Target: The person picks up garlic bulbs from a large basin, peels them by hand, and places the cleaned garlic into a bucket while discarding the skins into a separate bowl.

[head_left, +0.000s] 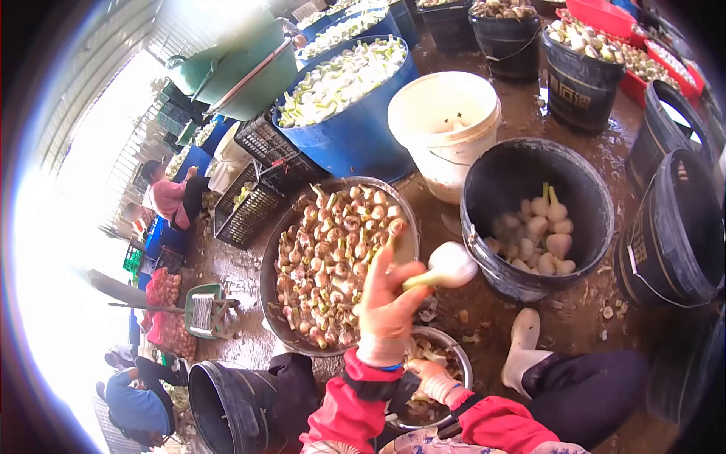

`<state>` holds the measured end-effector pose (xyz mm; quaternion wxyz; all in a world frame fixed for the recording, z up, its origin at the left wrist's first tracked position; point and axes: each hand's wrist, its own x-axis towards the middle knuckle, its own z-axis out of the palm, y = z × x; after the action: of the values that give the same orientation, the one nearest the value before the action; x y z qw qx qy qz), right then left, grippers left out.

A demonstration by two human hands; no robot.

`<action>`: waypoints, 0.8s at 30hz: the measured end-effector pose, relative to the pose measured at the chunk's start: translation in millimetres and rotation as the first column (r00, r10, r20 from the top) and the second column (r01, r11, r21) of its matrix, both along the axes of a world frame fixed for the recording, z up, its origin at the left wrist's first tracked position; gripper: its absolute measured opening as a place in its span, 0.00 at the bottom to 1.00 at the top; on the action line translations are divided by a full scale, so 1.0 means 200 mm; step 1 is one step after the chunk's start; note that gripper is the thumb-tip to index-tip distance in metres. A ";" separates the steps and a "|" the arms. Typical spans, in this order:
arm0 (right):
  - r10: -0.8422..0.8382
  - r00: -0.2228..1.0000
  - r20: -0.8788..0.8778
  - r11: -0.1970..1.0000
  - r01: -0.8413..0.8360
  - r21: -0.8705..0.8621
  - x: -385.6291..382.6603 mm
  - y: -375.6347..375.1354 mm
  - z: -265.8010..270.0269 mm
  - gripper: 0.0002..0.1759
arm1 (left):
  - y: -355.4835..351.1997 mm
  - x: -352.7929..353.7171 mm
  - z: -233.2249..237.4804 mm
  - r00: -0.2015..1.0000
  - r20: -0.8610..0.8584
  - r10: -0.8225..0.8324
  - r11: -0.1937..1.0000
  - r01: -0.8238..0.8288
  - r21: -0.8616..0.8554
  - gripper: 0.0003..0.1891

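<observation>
A white peeled garlic bulb is pinched by its greenish stem in the fingers of my left hand. That hand is raised over the right edge of a wide metal basin heaped with brownish unpeeled garlic. Lower down, my right hand is closed over a smaller metal bowl that holds garlic skins and scraps. What it grips, if anything, I cannot make out. Right of the held bulb stands a black bucket with cleaned white garlic at its bottom.
A cream bucket and a blue tub full of garlic stand behind the basin. Black buckets line the right side. Crates are at the left, with a seated person beyond and another person lower left. The floor looks wet.
</observation>
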<state>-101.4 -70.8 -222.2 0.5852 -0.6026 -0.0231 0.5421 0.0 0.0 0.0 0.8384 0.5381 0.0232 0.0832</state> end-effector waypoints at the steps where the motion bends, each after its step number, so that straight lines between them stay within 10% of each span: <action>1: -0.013 0.999 0.050 1.000 0.012 0.011 0.02 0.00 -0.06 0.20 | -0.08 0.08 0.08 0.994 0.092 -0.057 0.992 0.067 -0.109 0.43; 5: 0.120 0.957 0.264 0.991 -0.098 -0.097 0.02 -0.01 0.02 0.26 | 0.13 0.31 0.00 0.992 -0.116 0.047 0.995 -0.057 -0.087 0.32; 7: 0.112 0.956 0.271 0.993 -0.095 -0.077 0.10 -0.03 0.04 0.30 | 0.36 0.42 -0.28 0.900 -0.376 0.218 0.944 -0.097 0.317 0.23; 9: 0.214 0.944 0.250 0.973 -0.186 -0.134 0.16 -0.02 0.12 0.33 | 0.59 0.48 -0.60 0.811 -0.497 0.309 0.632 0.216 0.745 0.25; 10: 0.200 0.915 0.350 0.980 -0.177 -0.097 0.12 0.02 0.00 0.34 | 0.71 0.49 -0.81 0.903 -0.314 0.295 0.230 0.252 0.940 0.27; 13: 0.237 0.969 0.071 0.959 -0.222 -0.179 0.22 0.01 0.18 0.32 | 0.69 0.55 -0.87 0.797 -0.532 0.287 -0.015 0.559 0.829 0.29; 17: 0.061 0.931 0.359 0.995 -0.027 -0.098 0.09 0.06 -0.14 0.30 | 0.66 0.62 -0.87 0.594 -0.712 0.374 -0.133 0.794 0.593 0.34; 19: 0.129 0.988 0.083 0.977 -0.112 -0.182 0.26 -0.02 0.17 0.22 | 0.70 0.55 -0.82 0.750 -0.653 0.105 0.139 0.639 0.757 0.37; 21: -0.110 0.991 0.071 0.992 0.115 -0.056 0.16 0.02 0.02 0.22 | 0.67 0.43 -0.65 0.711 -0.703 -0.031 0.782 0.455 0.425 0.32; 24: -0.252 0.962 0.108 0.967 0.254 -0.005 0.20 0.01 0.10 0.20 | 0.60 0.11 -0.45 0.877 -0.458 -0.147 0.988 0.148 -0.034 0.28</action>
<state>-61.8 -69.3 -202.3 0.6420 -0.6340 0.0279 0.4302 22.1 119.6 -90.8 0.8125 0.5435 0.1796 -0.1105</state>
